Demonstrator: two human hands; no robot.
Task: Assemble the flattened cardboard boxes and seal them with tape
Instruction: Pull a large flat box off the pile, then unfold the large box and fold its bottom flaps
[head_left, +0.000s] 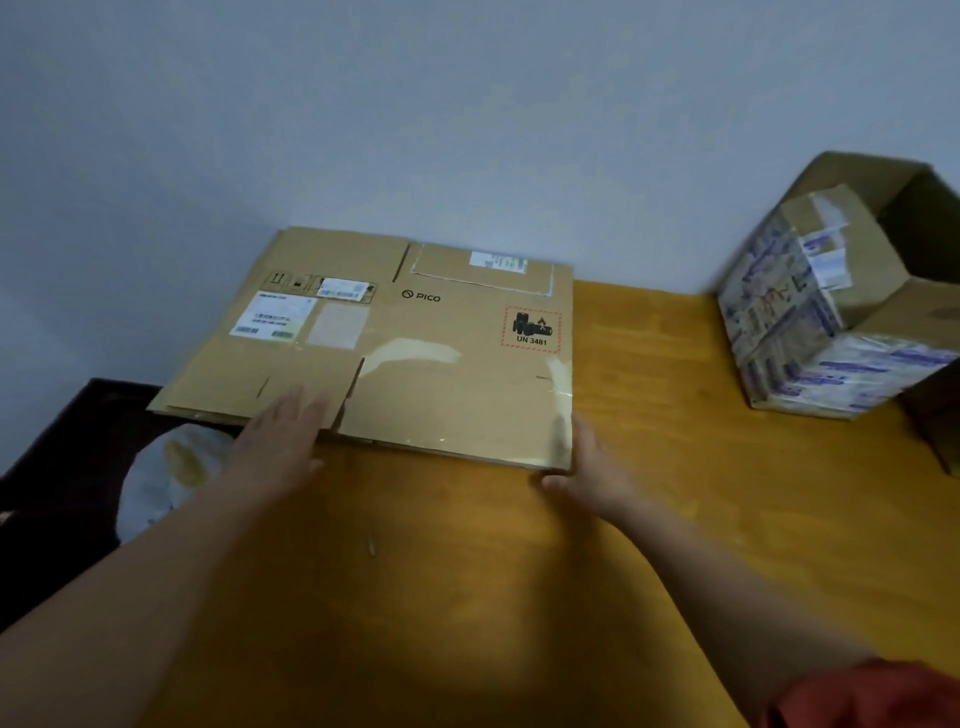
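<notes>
Orange-brown wooden worktop (675, 364) against plain pale wall (415, 104). Lying flat at far left, touching the wall, left end jutting past the edge: flattened tan cardboard box (415, 332) with shipping labels and old clear tape. Left hand (283, 441) spread flat, fingers straight, on near-left flap. Right hand (587, 462) at near-right corner, thumb by the edge; grip blurred, cannot tell. Well apart at right: cardboard box wrapped in blue-printed tape (810, 322). Step judged: taking up the flat. Next: lifting, then squaring open.

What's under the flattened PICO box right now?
The flat brown cardboard box lies on the orange wooden table; its left end juts past the table's edge. Whatever lies beneath it is covered.
</notes>
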